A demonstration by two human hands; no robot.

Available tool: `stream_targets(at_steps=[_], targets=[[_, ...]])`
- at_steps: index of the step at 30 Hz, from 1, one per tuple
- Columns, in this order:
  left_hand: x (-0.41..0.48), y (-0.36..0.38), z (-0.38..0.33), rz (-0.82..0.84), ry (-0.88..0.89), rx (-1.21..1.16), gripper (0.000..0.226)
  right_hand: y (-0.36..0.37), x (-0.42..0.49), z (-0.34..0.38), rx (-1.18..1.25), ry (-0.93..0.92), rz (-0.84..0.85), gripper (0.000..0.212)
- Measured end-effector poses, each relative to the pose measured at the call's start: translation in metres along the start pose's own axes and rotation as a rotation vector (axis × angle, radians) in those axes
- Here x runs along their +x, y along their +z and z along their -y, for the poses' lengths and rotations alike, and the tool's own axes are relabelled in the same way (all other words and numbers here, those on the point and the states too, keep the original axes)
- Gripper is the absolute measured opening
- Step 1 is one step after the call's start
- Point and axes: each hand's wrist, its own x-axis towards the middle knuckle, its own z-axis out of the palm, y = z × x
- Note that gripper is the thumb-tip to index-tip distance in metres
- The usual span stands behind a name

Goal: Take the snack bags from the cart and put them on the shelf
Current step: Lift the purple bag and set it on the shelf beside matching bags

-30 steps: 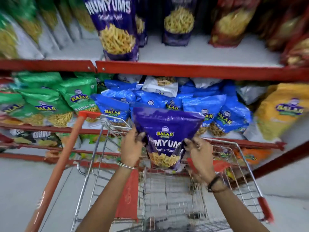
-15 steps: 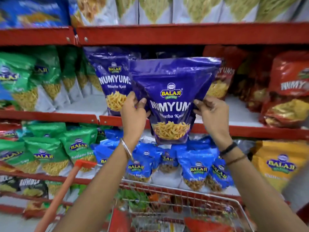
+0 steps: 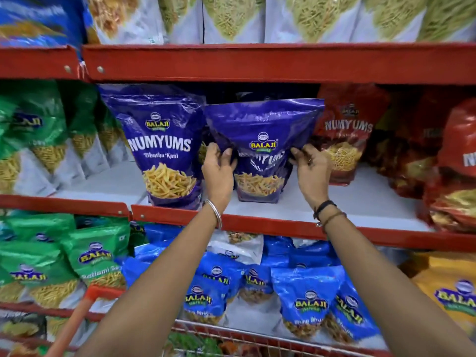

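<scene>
A purple Numyums snack bag point(image 3: 262, 130) stands on the grey middle shelf point(image 3: 360, 202), its top folded forward over the label. My left hand point(image 3: 219, 171) grips its left side and my right hand point(image 3: 313, 168) grips its right side. Its base rests on the shelf board, right of a second, upright purple Numyums bag point(image 3: 164, 148). The wire rim of the cart point(image 3: 231, 336) shows at the bottom edge, with its orange handle point(image 3: 77, 318) at lower left.
Red Numyums bags point(image 3: 345, 135) stand right of the held bag, green and white bags point(image 3: 46, 140) to the left. Blue Balaji bags point(image 3: 306, 300) fill the shelf below. The red rail point(image 3: 257, 63) of the upper shelf runs just above. Bare grey board lies between the held bag and the red bags.
Both hands carried the purple bag up out of the cart, then forward and down onto the middle shelf beside the other purple bag. The view tilted up from the cart.
</scene>
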Motion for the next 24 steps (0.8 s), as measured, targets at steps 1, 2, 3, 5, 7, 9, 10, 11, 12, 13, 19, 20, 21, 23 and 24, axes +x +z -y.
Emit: stream_targets(at_steps=[1,2,3,5,7,9,10,11,12,13,19,20,21,23,24], targets=[[0.008,0.003,0.004,0.014,0.002,0.018,0.019,0.003,0.007,-0.004,0.052,0.049,-0.013,0.012],[0.015,0.004,0.007,0.032,0.009,0.053,0.011,0.006,0.014,-0.007,0.104,0.102,-0.02,0.01],[0.021,0.005,0.012,0.047,0.028,0.116,0.008,0.008,0.02,-0.009,0.138,0.153,-0.022,0.015],[0.027,0.002,0.022,0.085,0.068,0.297,0.03,0.008,0.024,-0.015,0.14,0.223,0.0,0.025],[0.026,-0.001,0.032,0.17,0.036,0.395,0.042,0.007,0.019,-0.023,0.043,0.278,0.035,0.032],[0.021,-0.004,0.044,0.283,-0.047,0.391,0.05,0.005,0.007,-0.032,-0.071,0.366,0.137,0.046],[0.019,-0.004,0.047,0.329,-0.077,0.401,0.052,0.006,0.0,-0.035,-0.086,0.418,0.214,0.054],[0.016,-0.005,0.048,0.364,-0.093,0.432,0.054,0.006,-0.006,-0.037,-0.077,0.466,0.285,0.062],[0.014,-0.005,0.048,0.388,-0.106,0.456,0.058,0.008,-0.009,-0.038,-0.062,0.502,0.328,0.068],[0.012,-0.006,0.047,0.403,-0.118,0.458,0.066,0.009,-0.012,-0.039,-0.046,0.526,0.337,0.07],[-0.003,-0.021,0.031,0.493,-0.196,0.323,0.069,0.0,-0.025,-0.025,0.012,0.54,0.306,0.051],[-0.007,-0.025,0.028,0.507,-0.226,0.281,0.068,-0.003,-0.029,-0.025,0.039,0.544,0.308,0.059],[-0.012,-0.028,0.024,0.516,-0.25,0.244,0.068,-0.006,-0.032,-0.023,0.084,0.545,0.31,0.061],[-0.022,-0.034,0.016,0.52,-0.283,0.192,0.069,-0.012,-0.04,-0.019,0.152,0.541,0.323,0.055],[-0.027,-0.036,0.012,0.523,-0.289,0.176,0.07,-0.015,-0.043,-0.017,0.165,0.548,0.33,0.051]])
